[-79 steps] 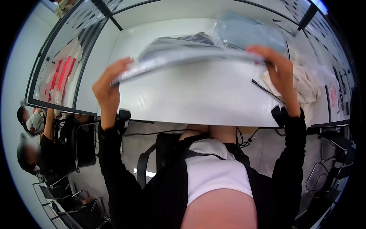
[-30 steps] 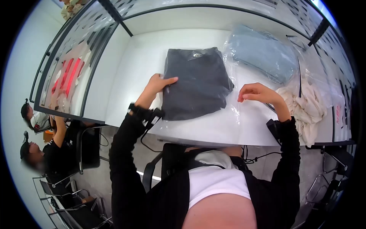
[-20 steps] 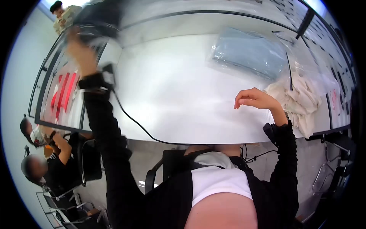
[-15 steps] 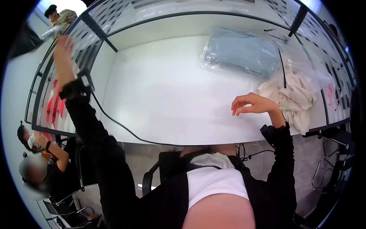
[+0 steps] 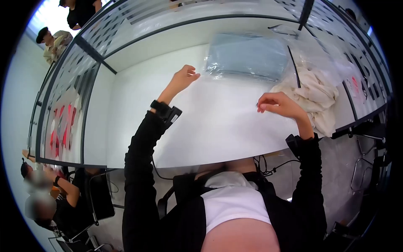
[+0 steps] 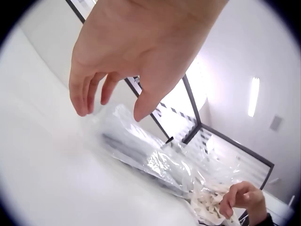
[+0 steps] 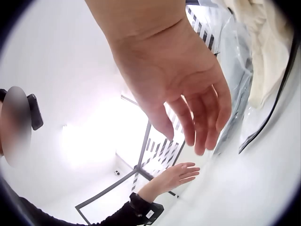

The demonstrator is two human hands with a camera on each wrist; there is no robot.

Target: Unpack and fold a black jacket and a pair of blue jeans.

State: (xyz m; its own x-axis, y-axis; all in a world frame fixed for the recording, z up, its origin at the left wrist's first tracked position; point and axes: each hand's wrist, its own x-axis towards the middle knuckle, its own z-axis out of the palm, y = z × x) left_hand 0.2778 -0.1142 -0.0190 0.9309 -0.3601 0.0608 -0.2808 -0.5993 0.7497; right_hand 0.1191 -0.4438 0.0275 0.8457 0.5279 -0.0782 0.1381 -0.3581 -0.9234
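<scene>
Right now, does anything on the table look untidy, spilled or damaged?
Yes, the cream cloth lies crumpled at the right side of the table, untidy beside the flat, bagged light-blue cloth. I see no spill or obvious damage.

Head view looks down; close-up wrist views share the tabletop (image 5: 197,122).

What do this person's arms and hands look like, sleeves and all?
The left hand and right hand are bare, with wrinkled black sleeves. Each wrist wears a boxy black device; the left one has a black band and white label.
</scene>
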